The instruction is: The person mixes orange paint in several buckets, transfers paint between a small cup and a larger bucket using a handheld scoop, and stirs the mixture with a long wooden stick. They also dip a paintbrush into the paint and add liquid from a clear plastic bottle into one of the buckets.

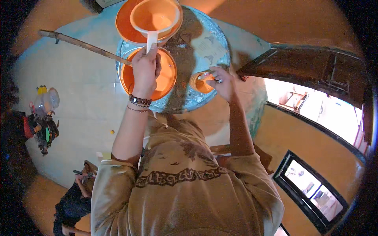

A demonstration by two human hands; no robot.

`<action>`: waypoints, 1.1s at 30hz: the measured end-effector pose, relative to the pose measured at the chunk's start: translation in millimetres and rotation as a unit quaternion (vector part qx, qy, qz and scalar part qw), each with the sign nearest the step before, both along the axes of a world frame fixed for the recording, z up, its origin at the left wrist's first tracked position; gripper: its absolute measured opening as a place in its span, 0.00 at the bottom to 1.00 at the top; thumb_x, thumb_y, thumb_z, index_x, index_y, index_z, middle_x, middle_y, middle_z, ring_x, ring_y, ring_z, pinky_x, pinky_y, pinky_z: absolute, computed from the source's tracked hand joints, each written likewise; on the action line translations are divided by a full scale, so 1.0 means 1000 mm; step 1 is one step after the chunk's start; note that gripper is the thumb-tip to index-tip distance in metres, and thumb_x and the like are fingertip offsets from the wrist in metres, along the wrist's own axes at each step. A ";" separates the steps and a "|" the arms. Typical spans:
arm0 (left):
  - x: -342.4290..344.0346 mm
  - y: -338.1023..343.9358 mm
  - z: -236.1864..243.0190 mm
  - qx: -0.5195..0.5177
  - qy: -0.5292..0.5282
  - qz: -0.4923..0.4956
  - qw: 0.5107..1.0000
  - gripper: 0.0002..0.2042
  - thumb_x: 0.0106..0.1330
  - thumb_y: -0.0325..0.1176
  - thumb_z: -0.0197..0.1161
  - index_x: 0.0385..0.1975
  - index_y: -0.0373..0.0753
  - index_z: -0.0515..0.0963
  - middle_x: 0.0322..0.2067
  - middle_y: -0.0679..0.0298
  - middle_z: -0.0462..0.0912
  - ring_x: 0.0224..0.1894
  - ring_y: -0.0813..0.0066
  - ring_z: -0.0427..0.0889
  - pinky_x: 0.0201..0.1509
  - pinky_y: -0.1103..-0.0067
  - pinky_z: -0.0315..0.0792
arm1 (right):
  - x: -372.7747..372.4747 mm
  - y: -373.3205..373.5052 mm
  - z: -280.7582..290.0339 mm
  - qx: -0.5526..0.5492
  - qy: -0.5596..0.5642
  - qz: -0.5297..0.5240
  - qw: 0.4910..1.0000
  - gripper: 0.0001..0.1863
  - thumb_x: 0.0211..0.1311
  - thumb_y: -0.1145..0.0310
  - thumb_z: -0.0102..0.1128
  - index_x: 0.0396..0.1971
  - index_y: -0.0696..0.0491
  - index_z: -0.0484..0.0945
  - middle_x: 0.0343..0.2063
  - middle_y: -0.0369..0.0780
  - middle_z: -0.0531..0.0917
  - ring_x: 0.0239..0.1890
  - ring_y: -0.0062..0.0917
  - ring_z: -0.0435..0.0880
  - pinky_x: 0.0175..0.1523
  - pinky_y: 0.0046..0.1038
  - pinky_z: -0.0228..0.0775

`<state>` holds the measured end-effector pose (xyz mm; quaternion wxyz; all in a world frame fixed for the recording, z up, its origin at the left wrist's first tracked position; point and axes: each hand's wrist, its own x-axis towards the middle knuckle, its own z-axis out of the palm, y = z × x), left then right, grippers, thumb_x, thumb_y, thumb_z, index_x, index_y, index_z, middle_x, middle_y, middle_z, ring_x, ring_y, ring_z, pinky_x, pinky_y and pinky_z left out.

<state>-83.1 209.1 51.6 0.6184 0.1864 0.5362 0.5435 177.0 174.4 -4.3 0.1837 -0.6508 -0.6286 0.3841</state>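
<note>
So here's what we've got: our left hand point(145, 74) is out over the left side of a round table point(219, 29), arm pretty much straight, knuckles up, bracelets point(139, 103) on the wrist. It's wrapped around the pale handle of an orange dipper point(154, 17), whose bowl points away from us toward the table's far edge. Our right hand point(223, 83) is bent in by the right edge, thumb and fingers drawn close together at the rim of a small orange cup point(203, 85). Can't tell if we're actually gripping it or just touching.

As for containers, one orange bucket point(125, 23) sits at the far left edge with the dipper above its mouth, and another orange bucket point(167, 80) is nearer us on the left edge, right under our left hand. The insides all look orange, and we can't make out what's in them. A long wooden stick point(84, 46) reaches from out past the left edge to beside our left hand.

The tabletop is bluish and mottled, with a dark brown patch down the middle. Around it there's a pale floor point(84, 98), a jumble of stuff point(45, 110) off to the left, someone in dark clothes point(75, 202) behind that, and bright window panes point(313, 188) in an orange wall to our right.
</note>
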 end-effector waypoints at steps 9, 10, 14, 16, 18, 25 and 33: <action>-0.026 -0.001 0.008 -0.026 -0.095 0.003 0.995 0.13 0.64 0.42 0.49 0.26 0.39 0.70 0.08 0.71 0.60 0.05 0.83 0.54 0.09 0.85 0.47 | -0.008 -0.005 0.007 0.010 0.010 -0.026 1.000 0.23 0.43 0.67 0.67 0.43 0.51 0.75 0.37 0.43 0.79 0.39 0.32 0.79 0.45 0.30 0.71; -0.030 -0.001 0.007 -0.032 -0.125 -0.009 0.992 0.13 0.65 0.43 0.49 0.26 0.40 0.70 0.07 0.72 0.59 0.05 0.83 0.54 0.08 0.85 0.47 | -0.008 -0.004 0.003 0.045 0.011 0.001 0.999 0.21 0.43 0.67 0.67 0.42 0.51 0.76 0.36 0.43 0.79 0.39 0.33 0.79 0.44 0.31 0.71; -0.043 -0.004 0.002 -0.026 -0.170 -0.053 0.984 0.12 0.65 0.44 0.47 0.26 0.44 0.69 0.07 0.73 0.58 0.04 0.83 0.52 0.08 0.86 0.47 | -0.008 -0.002 -0.012 0.104 -0.016 0.029 0.994 0.16 0.44 0.66 0.67 0.36 0.50 0.78 0.32 0.43 0.78 0.37 0.35 0.78 0.42 0.32 0.71; -0.049 -0.006 0.001 -0.016 -0.196 -0.071 0.978 0.12 0.65 0.44 0.47 0.26 0.45 0.69 0.07 0.74 0.58 0.04 0.83 0.52 0.08 0.86 0.47 | -0.007 -0.002 -0.017 0.116 -0.006 0.032 0.993 0.13 0.44 0.64 0.66 0.31 0.50 0.78 0.30 0.41 0.77 0.34 0.36 0.78 0.40 0.33 0.70; -0.053 -0.007 0.002 -0.006 -0.223 -0.089 0.971 0.11 0.65 0.44 0.46 0.26 0.46 0.69 0.06 0.74 0.58 0.04 0.83 0.52 0.07 0.86 0.47 | -0.005 -0.003 -0.019 0.103 -0.001 0.019 0.994 0.12 0.44 0.63 0.66 0.31 0.50 0.79 0.29 0.40 0.77 0.34 0.35 0.78 0.40 0.33 0.70; -0.060 -0.006 -0.004 0.011 -0.279 -0.121 0.953 0.14 0.66 0.43 0.45 0.23 0.43 0.71 0.06 0.73 0.59 0.03 0.83 0.52 0.06 0.86 0.48 | 0.005 -0.008 -0.025 0.137 -0.017 0.028 0.990 0.13 0.44 0.59 0.66 0.29 0.50 0.79 0.29 0.38 0.77 0.32 0.34 0.78 0.38 0.32 0.70; -0.059 -0.006 -0.007 -0.001 -0.354 -0.147 0.924 0.17 0.65 0.44 0.45 0.20 0.42 0.71 0.05 0.72 0.59 0.02 0.82 0.51 0.05 0.85 0.47 | 0.006 -0.018 -0.009 0.170 -0.010 0.019 0.985 0.09 0.49 0.66 0.62 0.30 0.52 0.77 0.28 0.39 0.77 0.31 0.32 0.79 0.34 0.30 0.71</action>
